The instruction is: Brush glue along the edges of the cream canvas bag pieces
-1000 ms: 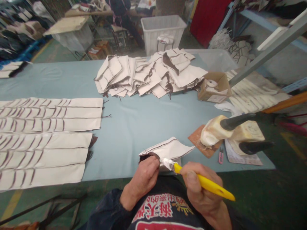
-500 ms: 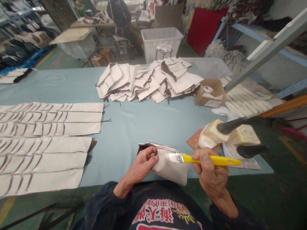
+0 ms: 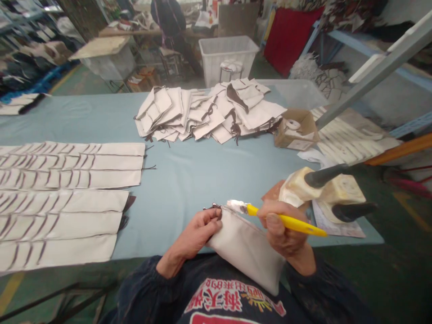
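Note:
My left hand (image 3: pixel 199 227) pinches the top corner of a cream leather piece (image 3: pixel 246 247) that hangs over the near edge of the table toward my lap. In my right hand (image 3: pixel 281 231) is a yellow-handled brush (image 3: pixel 286 220), its white, glue-wet bristles (image 3: pixel 236 206) resting on the piece's upper edge just right of my left fingers. A glue-caked pot (image 3: pixel 320 189) with dark handles stands on a brown board right beside my right hand.
A heap of cream pieces (image 3: pixel 209 110) lies at the far middle of the blue table (image 3: pixel 189 171). Rows of overlapped cream strips (image 3: pixel 67 198) cover the left. A small cardboard box (image 3: pixel 297 130) sits at the right. A white crate (image 3: pixel 227 56) stands beyond the table.
The leather piece has swung down off the table edge into my lap. The brush has moved up to the piece's top edge, and my left hand has kept its grip on the corner.

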Available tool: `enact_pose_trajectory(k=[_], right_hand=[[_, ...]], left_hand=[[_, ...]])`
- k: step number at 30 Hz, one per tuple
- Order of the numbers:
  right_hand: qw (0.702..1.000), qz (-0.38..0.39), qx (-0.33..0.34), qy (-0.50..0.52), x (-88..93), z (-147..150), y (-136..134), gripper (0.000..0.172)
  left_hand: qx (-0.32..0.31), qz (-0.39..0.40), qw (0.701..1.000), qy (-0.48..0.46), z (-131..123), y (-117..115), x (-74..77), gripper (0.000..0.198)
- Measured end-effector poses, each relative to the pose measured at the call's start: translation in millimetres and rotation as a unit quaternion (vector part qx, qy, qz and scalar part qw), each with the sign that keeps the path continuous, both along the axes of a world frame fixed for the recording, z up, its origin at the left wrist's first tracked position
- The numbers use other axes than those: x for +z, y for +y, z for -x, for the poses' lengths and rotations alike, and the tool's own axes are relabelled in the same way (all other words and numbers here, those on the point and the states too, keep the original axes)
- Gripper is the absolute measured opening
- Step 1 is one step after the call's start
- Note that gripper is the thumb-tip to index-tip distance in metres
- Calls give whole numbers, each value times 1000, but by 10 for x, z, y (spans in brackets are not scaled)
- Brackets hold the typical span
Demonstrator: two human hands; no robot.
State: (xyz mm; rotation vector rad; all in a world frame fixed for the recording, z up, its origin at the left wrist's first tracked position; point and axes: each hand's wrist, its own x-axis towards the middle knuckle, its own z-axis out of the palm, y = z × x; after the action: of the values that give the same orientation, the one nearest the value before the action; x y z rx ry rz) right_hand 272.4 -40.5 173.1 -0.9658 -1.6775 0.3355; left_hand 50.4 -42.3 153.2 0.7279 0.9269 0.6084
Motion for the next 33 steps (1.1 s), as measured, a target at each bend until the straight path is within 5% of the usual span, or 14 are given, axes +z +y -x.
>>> enact_pose_trajectory(k=[6, 11, 19, 25, 33], right_hand=[[998, -1, 46, -36, 15, 76, -24, 25], [1000, -4, -6, -29, 8, 120, 30, 26], [999, -11, 18, -40, -20, 181, 32, 22], [992, -24, 69, -104, -15, 48, -30, 22], [995, -24, 46, -90, 0, 17, -104, 23]], left_hand=[[5, 19, 1000, -14, 17, -26, -62, 46], [33, 28, 999, -12, 14, -26, -62, 45], [54, 46, 997, -24, 9, -30, -69, 39], [89, 91, 991, -43, -10, -31, -63, 37], [104, 93, 989, -48, -48, 22, -35, 29]])
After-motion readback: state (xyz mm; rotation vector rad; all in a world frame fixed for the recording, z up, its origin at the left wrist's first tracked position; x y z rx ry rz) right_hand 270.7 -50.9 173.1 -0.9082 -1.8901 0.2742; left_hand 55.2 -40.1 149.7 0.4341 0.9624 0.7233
